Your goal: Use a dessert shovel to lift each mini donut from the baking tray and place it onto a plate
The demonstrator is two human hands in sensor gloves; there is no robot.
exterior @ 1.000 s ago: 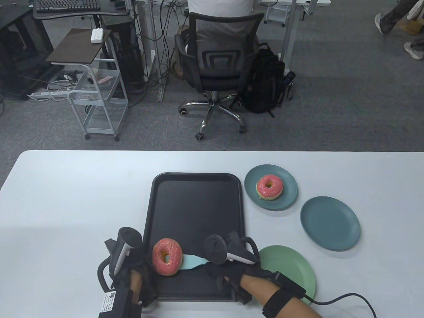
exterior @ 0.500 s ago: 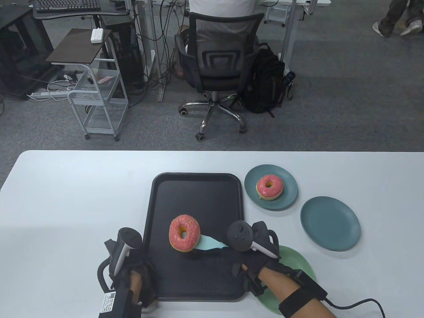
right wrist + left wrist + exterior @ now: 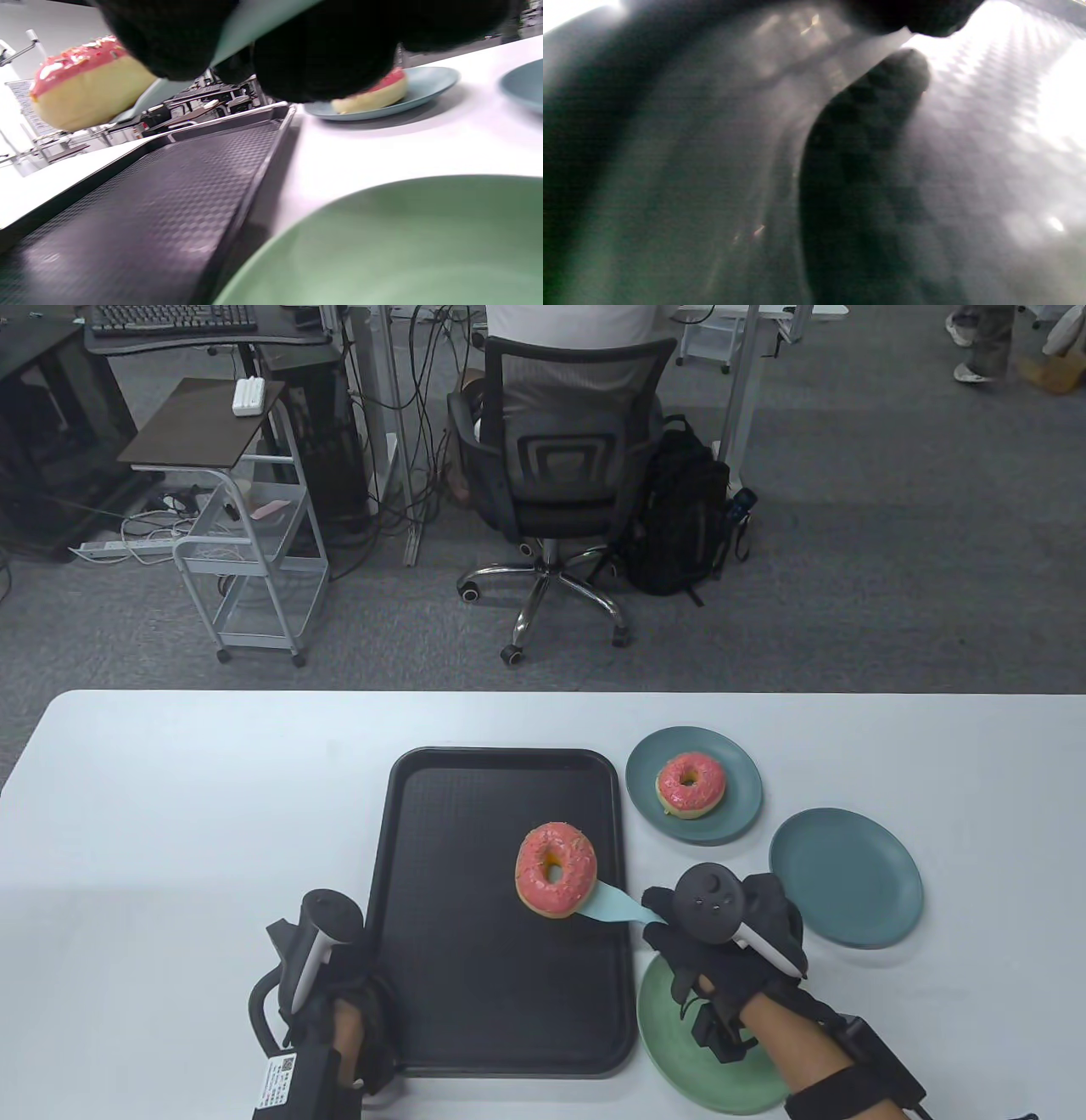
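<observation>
A pink-iced donut (image 3: 556, 869) (image 3: 85, 84) lies on the blade of a light blue dessert shovel (image 3: 612, 906) (image 3: 254, 21), lifted above the right side of the black baking tray (image 3: 475, 984) (image 3: 148, 190). My right hand (image 3: 704, 925) grips the shovel's handle just past the tray's right rim, over the green plate (image 3: 721, 1060) (image 3: 382, 241). My left hand (image 3: 339, 993) stays at the tray's front left corner. A fingertip (image 3: 925, 17) reaches the tray there, and the other fingers are hidden. A second donut (image 3: 690, 785) (image 3: 373, 95) lies on a teal plate (image 3: 738, 823) (image 3: 424, 84).
An empty blue-grey plate (image 3: 846, 876) (image 3: 526, 84) sits right of my right hand, between the teal and green plates. The white table (image 3: 170, 814) stretches left of the tray. Beyond its far edge stand an office chair (image 3: 560, 475) and a small cart (image 3: 254, 551).
My right hand has lifted the donut on the shovel and carried it from the tray's front left to its right side. The left hand has not moved.
</observation>
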